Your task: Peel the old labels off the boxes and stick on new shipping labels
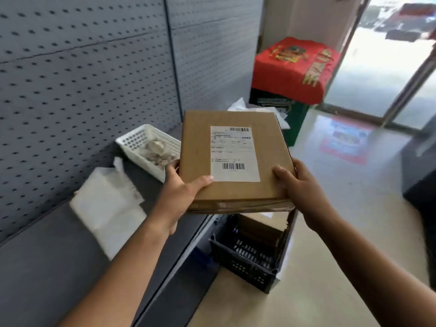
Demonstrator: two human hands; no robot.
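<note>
I hold a flat brown cardboard box (269, 147) in the air with both hands, above the shelf edge and a crate. A white shipping label (233, 153) with two barcodes is stuck flat on its top face. My left hand (180, 192) grips the box's near left corner, thumb on top beside the label's lower corner. My right hand (300, 187) grips the near right corner, thumb lying on the top face. A stack of white label sheets (107, 206) lies on the grey shelf (47, 267) to the left.
A white perforated basket (132, 141) with crumpled paper scraps stands on the shelf by the pegboard wall (82, 79). Below the box a dark plastic crate (247, 258) holds more cardboard boxes. A red-covered green stand (290, 74) is behind, near a glass door.
</note>
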